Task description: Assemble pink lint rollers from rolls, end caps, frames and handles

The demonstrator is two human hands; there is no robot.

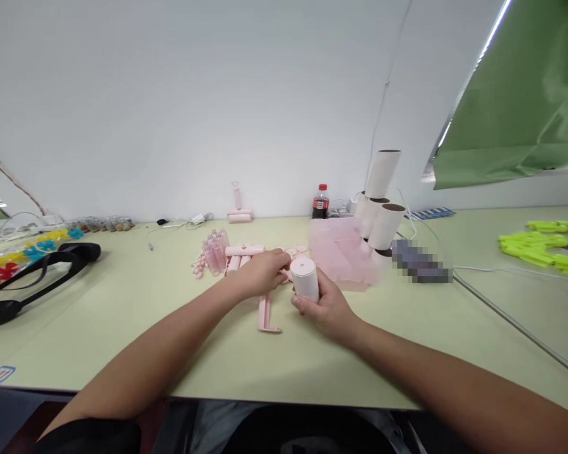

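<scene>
White roll; right hand around it

Two hands, one left hand and one right hand, are showing over one counter, with one white roll near. Far, one assembled pink roller and one red-capped bottle are standing. On the right, at least four white tubes are standing stacked, while clear pink handles on the left are crowding too closely to count.
</scene>
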